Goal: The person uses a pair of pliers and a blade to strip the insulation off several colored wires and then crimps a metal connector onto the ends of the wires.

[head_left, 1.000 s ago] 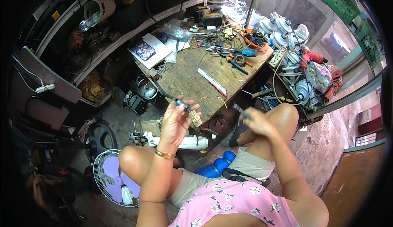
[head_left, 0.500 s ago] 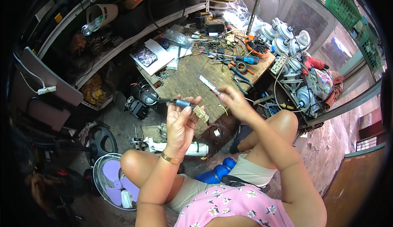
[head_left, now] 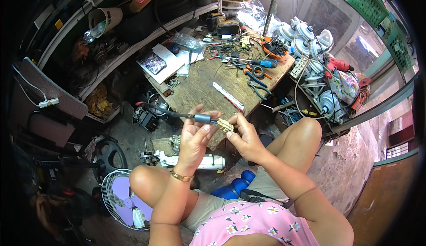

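Observation:
My left hand (head_left: 194, 137) is closed round a grey-blue cylindrical piece (head_left: 203, 118) on a black cable (head_left: 171, 113) that trails off to the left. From the cylinder's right end a short bit of blue wire runs to a cream-coloured connector block (head_left: 225, 125). My right hand (head_left: 245, 138) pinches that block between thumb and fingers, just right of the left fingertips. Beyond both hands, a white and red cutter knife (head_left: 228, 97) lies flat on the wooden table (head_left: 195, 90), touched by neither hand.
Pliers (head_left: 258, 89), a blue-handled screwdriver (head_left: 266, 63) and a tape roll (head_left: 258, 70) lie at the table's right. White papers (head_left: 166, 68) are at its left, tangled wires (head_left: 230, 48) at the back. Below stand a white motor housing (head_left: 208, 162) and a purple-bladed fan (head_left: 126, 199).
My right hand has let go of the cutter knife on the table and come down left to grip the connector block. My left hand, with the cylinder, has shifted slightly.

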Motion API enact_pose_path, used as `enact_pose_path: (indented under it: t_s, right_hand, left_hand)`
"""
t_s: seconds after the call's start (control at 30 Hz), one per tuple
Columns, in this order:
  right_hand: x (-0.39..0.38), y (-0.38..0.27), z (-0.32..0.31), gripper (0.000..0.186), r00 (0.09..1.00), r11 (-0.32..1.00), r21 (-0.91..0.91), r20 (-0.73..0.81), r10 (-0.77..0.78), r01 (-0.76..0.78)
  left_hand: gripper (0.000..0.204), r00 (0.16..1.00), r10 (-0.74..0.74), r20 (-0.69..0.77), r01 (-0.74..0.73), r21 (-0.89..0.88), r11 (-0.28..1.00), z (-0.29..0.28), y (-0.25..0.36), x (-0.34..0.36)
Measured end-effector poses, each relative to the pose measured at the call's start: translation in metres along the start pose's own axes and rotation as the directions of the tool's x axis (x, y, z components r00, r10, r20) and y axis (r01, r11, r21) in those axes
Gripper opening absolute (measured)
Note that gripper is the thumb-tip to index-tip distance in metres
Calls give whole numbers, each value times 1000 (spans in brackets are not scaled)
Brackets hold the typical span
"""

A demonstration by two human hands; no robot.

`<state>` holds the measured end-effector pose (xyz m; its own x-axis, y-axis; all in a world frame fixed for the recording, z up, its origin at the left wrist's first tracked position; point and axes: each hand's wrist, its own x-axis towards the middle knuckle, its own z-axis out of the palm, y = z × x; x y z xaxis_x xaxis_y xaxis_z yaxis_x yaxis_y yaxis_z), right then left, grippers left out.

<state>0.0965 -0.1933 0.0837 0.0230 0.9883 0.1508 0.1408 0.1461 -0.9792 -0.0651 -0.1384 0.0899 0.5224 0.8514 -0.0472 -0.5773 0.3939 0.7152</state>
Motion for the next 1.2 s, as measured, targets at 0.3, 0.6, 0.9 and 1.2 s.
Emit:
enact_pose_path:
  t_s: [0.3, 0.6, 0.9, 1.2]
  right_hand:
    - [-12, -8, -19, 27, 998, 913, -408, -49, -25, 3]
    - [-17, -18, -43, 28, 992, 882, -455, 86, -93, 122]
    - [-3, 27, -61, 25, 824, 993, -87, 554, 120, -86]
    - [94, 110, -55, 27, 974, 453, -876, -217, -62, -167]
  left_hand:
    - [28, 690, 491, 532, -501, 840, -206, 20, 27, -20]
    - [26, 830, 20, 558, -553, 826, -107, 11, 34, -3]
    - [14, 939, -195, 283, -229, 939, 258, -14, 11, -5]
    - [16, 999, 41, -28, 2, 851, 524, -61, -24, 8]
